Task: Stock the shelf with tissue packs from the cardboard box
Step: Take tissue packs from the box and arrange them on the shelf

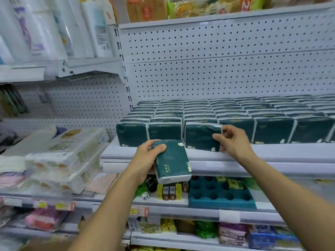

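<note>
Head view: shelf edge (235, 156) beside tissue pack (172, 160).

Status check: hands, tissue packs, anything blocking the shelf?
Left hand grips a loose green tissue pack below the shelf edge. Right hand pinches the front-row pack, standing on the shelf. No obstruction visible.

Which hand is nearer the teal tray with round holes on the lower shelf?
Left. The left hand, gripping a tissue pack, hangs just above and left of the teal tray. The right hand is higher, on a front-row pack on the stocked shelf.
</note>
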Demonstrator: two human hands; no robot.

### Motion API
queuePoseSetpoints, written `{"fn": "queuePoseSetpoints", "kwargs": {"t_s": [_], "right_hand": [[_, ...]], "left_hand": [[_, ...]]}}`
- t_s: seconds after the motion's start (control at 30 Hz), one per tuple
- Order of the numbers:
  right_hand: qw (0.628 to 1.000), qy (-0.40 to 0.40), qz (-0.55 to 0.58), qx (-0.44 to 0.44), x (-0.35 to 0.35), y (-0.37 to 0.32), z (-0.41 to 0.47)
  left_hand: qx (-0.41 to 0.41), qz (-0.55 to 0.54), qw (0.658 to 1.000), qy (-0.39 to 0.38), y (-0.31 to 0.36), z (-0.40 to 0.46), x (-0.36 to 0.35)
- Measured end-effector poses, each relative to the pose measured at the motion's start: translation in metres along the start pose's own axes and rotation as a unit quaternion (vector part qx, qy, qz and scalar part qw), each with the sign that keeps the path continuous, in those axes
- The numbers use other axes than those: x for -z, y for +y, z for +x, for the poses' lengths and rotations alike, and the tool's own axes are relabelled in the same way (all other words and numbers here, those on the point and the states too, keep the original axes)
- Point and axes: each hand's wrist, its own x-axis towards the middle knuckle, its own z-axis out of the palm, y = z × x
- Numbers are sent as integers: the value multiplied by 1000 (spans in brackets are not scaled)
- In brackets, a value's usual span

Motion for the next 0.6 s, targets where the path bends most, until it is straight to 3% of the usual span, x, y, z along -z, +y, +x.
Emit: {"fn": "queuePoseSetpoints", "kwargs": {"t_s": [0.17, 0.3, 0.33, 0.4, 0.47, 0.5, 0.6], "right_hand": [[997, 50, -45, -30, -5, 5, 6], [981, 135, -102, 90, 0, -7, -11], [983, 103, -86, 129, 0, -16, -16], [985, -64, -73, 146, 1, -34, -22], [959, -252, -93, 88, 2, -48, -27], [946, -305, -94, 64, 4, -50, -28], [955, -292, -22, 41, 18, -42, -32]], "left_hand": [[-7, -6, 1000, 1, -5, 1, -6], [-18, 6, 1000, -7, -1, -2, -14], [-23, 16, 999, -15, 2, -2, -18], [-34, 31, 998, -44, 10, -3, -27], [-50, 36, 996, -69, 17, -4, -40], [-60, 34, 995, -75, 20, -4, -46], [-94, 38, 991, -85, 24, -4, -62]]}}
